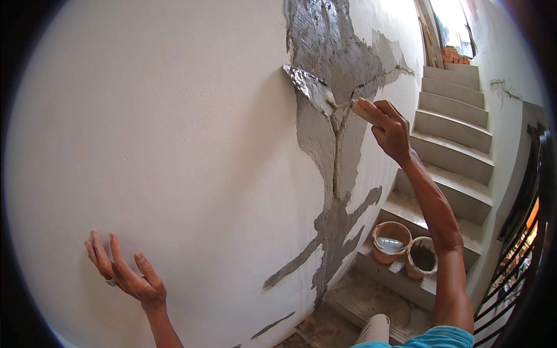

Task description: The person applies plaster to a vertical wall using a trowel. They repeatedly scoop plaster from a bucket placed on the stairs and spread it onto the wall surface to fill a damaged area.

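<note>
My right hand is closed round the handle of a trowel, its metal blade tilted up to the left against the wall. Under and above the blade runs a band of grey mortar, wet and shiny near the top. A crack goes down through the grey patch below the trowel. To the left, my left hand is raised at the white wall with fingers spread and nothing in it. A ring shows on one finger. Whether its fingertips touch the wall I cannot tell.
Concrete stairs climb at the right toward stacked bricks. On a step stand a bucket with a clear plastic bottle inside and a second bucket holding dark grey mix. A black railing borders the far right.
</note>
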The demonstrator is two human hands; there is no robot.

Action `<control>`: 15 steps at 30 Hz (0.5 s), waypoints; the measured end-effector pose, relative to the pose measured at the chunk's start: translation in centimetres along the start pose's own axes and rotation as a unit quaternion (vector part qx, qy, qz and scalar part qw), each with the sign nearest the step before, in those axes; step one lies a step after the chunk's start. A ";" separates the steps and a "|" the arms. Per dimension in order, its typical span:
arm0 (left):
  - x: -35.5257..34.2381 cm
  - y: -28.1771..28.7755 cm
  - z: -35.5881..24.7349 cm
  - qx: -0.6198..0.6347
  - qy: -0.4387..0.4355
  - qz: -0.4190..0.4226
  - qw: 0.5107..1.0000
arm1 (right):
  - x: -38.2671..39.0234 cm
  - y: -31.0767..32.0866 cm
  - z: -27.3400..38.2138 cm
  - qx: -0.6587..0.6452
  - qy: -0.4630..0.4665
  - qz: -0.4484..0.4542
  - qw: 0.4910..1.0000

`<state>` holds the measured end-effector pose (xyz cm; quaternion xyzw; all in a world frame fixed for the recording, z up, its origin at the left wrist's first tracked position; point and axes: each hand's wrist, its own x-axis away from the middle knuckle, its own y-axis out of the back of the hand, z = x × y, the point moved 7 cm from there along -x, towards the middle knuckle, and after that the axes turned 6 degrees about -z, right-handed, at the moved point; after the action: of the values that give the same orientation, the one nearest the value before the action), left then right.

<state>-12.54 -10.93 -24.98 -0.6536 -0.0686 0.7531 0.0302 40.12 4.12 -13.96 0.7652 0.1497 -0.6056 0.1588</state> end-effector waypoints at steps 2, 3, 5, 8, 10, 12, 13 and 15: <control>-0.1 0.0 -0.1 0.000 -0.002 0.000 1.000 | 0.1 0.4 0.0 -0.019 -0.002 -0.012 1.000; -0.1 -0.1 -0.2 0.001 -0.002 -0.001 1.000 | -0.3 0.6 0.0 -0.017 -0.015 -0.031 0.999; 0.0 -0.1 -0.2 0.002 0.004 0.000 1.000 | -1.6 0.4 0.3 -0.015 -0.041 -0.070 0.997; -0.1 -0.1 -0.2 0.010 0.009 -0.004 1.000 | -3.2 -0.5 0.8 0.007 -0.053 -0.107 0.993; -0.2 0.0 -0.2 0.006 0.006 -0.004 1.000 | -3.0 -1.5 1.7 0.041 -0.031 -0.113 0.992; -0.1 0.0 -0.1 -0.006 -0.003 0.001 1.000 | -1.9 -2.4 2.2 0.067 -0.017 -0.109 0.992; -0.1 0.0 -0.1 -0.007 -0.004 0.000 1.000 | -0.9 -3.0 2.5 0.072 -0.014 -0.103 0.992; -0.1 -0.2 -0.1 -0.006 -0.008 0.004 1.000 | 1.7 -3.7 3.0 0.073 0.005 -0.091 0.993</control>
<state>-12.42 -10.77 -24.91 -0.6483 -0.0707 0.7577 0.0234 36.35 6.25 -16.44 0.7609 0.1743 -0.6233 0.0461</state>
